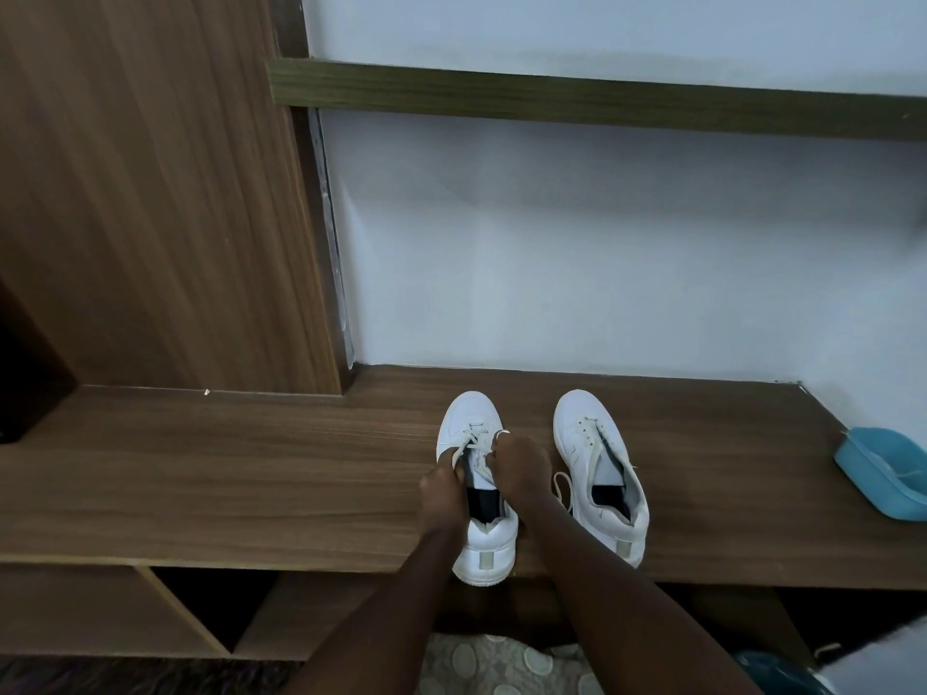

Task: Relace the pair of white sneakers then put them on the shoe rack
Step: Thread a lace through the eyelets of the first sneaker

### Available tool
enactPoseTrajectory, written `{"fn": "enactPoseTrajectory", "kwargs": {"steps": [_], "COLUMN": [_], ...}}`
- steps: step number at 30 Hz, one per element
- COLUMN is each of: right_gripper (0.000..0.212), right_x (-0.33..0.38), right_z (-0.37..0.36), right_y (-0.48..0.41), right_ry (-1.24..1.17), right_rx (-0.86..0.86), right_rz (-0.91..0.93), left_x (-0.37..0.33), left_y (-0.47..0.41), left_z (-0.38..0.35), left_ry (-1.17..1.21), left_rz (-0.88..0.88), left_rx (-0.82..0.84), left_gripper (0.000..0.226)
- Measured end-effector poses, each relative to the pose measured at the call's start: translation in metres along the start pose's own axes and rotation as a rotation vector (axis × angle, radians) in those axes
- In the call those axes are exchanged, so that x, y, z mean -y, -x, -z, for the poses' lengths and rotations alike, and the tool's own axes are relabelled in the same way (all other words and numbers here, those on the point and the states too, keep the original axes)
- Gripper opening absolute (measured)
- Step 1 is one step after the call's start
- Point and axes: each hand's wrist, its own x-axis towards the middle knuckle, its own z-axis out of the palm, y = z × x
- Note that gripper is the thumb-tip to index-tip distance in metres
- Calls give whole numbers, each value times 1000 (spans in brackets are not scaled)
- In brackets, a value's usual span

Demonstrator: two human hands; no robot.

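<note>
Two white sneakers stand side by side on a wooden shelf top, toes toward the wall. The left sneaker has its heel at the shelf's front edge. My left hand pinches its lace at the left side of the tongue. My right hand pinches the lace at the right side, and a ring shows on one finger. The right sneaker stands free, with a loose lace end lying on the wood beside it.
A blue plastic container sits at the shelf's right end. A tall wooden panel rises at the left, and a dark wooden rail crosses the pale wall. Open compartments lie under the shelf, above a patterned floor mat.
</note>
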Motion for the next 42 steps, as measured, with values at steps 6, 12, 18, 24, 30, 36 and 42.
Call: {"fn": "enactPoseTrajectory", "kwargs": {"steps": [6,12,18,24,30,36,42], "right_gripper": [19,22,27,46,29,34,32], "right_x": [-8,-26,-12,12,5,8,6], "right_z": [-1,-5,3,0,-5,-9,-12], "right_y": [8,17,16,29,32,35,36], "right_ry": [-16,-99,-131,-150,-206,-293,-287], "right_rx": [-10,47,-96,22,215,302,294], "right_rz": [-158,-341,-249,-63,-157,-217,-237], "left_x": [2,4,2,6,3,-8,-31], "left_y": [-1,-3,-4,-4,-1,-10,-34], "left_z": [-2,-3,-4,-5,2,14,19], "left_ry": [15,-23,-32,73,-2,-223,-375], "left_rz": [-2,-28,-7,4,-21,-4,-109], "left_rx": [-3,-21,2,50,109,145,227], "left_gripper": [32,32,32,30,33,28,35]}}
